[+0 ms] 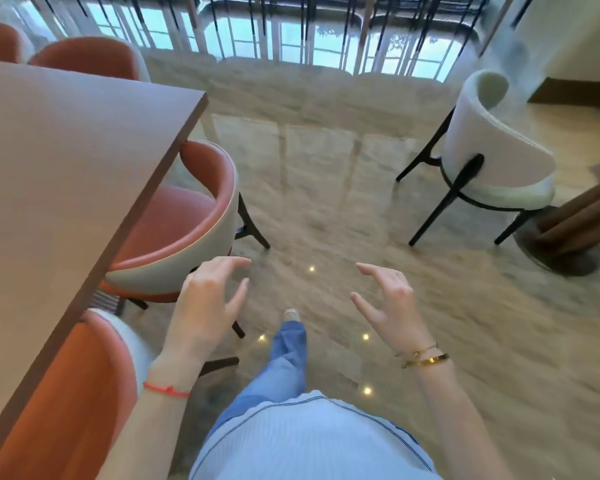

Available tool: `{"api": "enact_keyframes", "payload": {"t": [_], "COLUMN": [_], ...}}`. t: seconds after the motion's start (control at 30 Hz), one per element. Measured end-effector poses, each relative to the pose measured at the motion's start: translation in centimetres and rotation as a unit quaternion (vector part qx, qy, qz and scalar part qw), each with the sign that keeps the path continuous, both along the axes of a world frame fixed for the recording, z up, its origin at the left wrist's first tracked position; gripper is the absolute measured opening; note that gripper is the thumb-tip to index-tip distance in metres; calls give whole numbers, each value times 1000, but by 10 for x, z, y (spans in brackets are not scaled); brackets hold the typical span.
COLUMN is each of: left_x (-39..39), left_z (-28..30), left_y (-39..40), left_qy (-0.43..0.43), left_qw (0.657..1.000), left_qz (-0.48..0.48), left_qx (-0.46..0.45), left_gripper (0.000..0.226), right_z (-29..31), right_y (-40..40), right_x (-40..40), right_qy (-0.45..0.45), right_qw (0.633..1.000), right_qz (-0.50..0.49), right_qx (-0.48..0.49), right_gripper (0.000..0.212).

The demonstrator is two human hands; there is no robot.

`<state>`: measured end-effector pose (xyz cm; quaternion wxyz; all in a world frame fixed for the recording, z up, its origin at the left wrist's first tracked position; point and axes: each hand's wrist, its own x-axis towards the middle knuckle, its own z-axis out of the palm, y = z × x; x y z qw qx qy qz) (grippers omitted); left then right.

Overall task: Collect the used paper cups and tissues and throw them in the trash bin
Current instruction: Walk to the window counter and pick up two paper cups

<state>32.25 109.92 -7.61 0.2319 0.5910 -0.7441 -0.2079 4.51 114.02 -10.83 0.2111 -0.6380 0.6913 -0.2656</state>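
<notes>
No paper cup, tissue or trash bin shows in the head view. My left hand hovers in front of me with fingers spread and curled, holding nothing; a red string circles its wrist. My right hand hangs at the same height, fingers apart and empty, with gold bracelets on the wrist. Both hands float above the glossy floor, just right of the brown table, whose visible top carries nothing. One leg in blue jeans steps forward between the hands.
Orange-and-white chairs are tucked along the table's right edge, another at the near left. A white chair stands at the right by a round table base. A black railing runs along the far side. Open marble floor lies ahead.
</notes>
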Motion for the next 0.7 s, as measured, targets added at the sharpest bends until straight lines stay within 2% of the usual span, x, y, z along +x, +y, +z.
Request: {"api": "enact_keyframes", "payload": {"t": [0.23, 0.43, 0.7], "left_x": [-48, -99, -185], "left_z": [14, 24, 6], "left_y": [-168, -295, -446], "left_qy": [0, -17, -18], "left_qw": [998, 992, 986], "left_qz": [-56, -123, -166], "left_qx": [-32, -26, -14], "left_gripper": [29, 30, 28], "right_z": [10, 10, -8], "right_y": [-150, -246, -373], "right_x": [-47, -90, -168], "right_qy": [1, -1, -5], "right_qw": [998, 993, 987], "right_qz": [-53, -113, -160], "right_qx": [-30, -33, -22], "right_gripper": [44, 45, 45]}}
